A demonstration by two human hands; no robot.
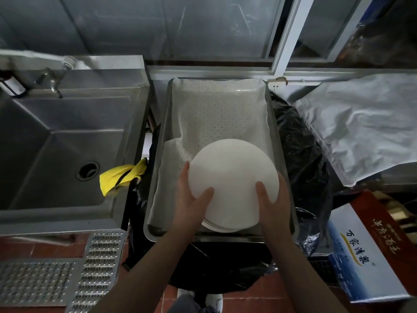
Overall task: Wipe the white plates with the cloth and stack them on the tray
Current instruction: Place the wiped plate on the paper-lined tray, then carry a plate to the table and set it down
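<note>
**Plate held over the stack: risks at set-down**

Far left, sink point(67, 141), with yellow cloth point(123, 175) draped over its right edge, out of both hands; if the plate is not yet wiped, likely stacked dirty.

Left hand point(191, 199) at the left rim of the plate point(233, 184), fingers behind the edge, thumb pressed on the face. Grip closed on the plate, but only at the rim; wet glaze could let it slide.

Plate tilted, upturned underside toward the camera, low edge just above the stack point(216, 227) at the near end of the tray point(158, 136). Dropped at this angle, rim strikes rim: chip or clatter. Landed off-centre, the pile leans.

Right hand point(270, 199) mirrors the left, thumb on the face, fingers curled round the right rim. Fingers may get trapped beneath the plate on lowering.

Tray appears perched over a black bag point(300, 143); support hidden, so a hard set-down might tip it.
</note>
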